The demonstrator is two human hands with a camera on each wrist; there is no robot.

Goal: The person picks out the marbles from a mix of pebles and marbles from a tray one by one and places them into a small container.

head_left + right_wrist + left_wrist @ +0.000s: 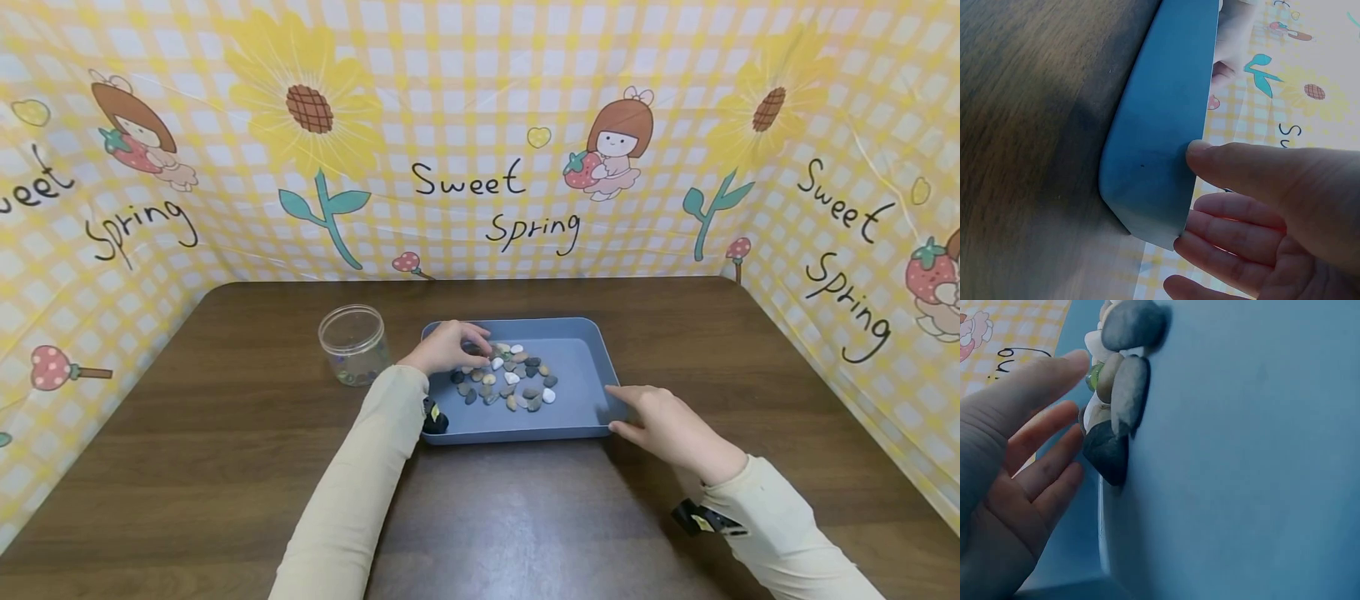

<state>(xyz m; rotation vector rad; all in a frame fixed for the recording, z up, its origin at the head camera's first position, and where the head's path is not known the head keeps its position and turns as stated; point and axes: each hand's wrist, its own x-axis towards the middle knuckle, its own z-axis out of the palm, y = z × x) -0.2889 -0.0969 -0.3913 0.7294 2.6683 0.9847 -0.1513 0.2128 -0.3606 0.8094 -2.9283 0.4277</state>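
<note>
A blue-grey tray (581, 375) lies on the table with many small pebbles (512, 378) spread over its left and middle part. My left hand (450, 346) reaches over the tray's left side, thumb and fingers apart beside the pebbles. In the left wrist view a shiny green marble (1093, 377) shows among the stones, close to the thumb tip. Nothing shows between that hand's fingers. My right hand (667, 421) holds the tray's front right corner, its thumb (1200, 153) on the front wall near the rim and its fingers around the right side.
A clear round jar (352, 346) stands left of the tray, with small coloured bits low inside. The brown wooden table (510, 517) extends around the tray. Checked yellow cloth (465, 100) with printed flowers and lettering hangs behind and at both sides.
</note>
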